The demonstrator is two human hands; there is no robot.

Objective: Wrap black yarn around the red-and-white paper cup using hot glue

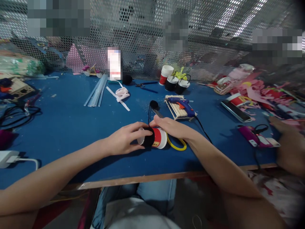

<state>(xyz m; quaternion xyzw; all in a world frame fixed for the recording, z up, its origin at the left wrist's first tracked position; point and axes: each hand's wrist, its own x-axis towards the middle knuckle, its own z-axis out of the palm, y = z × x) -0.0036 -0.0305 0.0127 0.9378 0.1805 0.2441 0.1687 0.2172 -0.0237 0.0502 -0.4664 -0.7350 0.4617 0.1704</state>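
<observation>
My left hand is wrapped around a paper cup lying on its side. A band of black yarn covers part of the cup; its red and white end faces right. My right hand is at the cup's upper side, fingertips together at the strand of yarn, their undersides hidden. The strand runs up to a small black yarn ball on the table. Scissors with yellow handles lie partly under my right hand, a blade showing beyond it.
A blue glue gun rests on a wooden stick rack. Behind stand black-wrapped cups, pliers, white ribbon and glue sticks. Phones and pink scraps lie right, near another person's arm. Mesh borders the back.
</observation>
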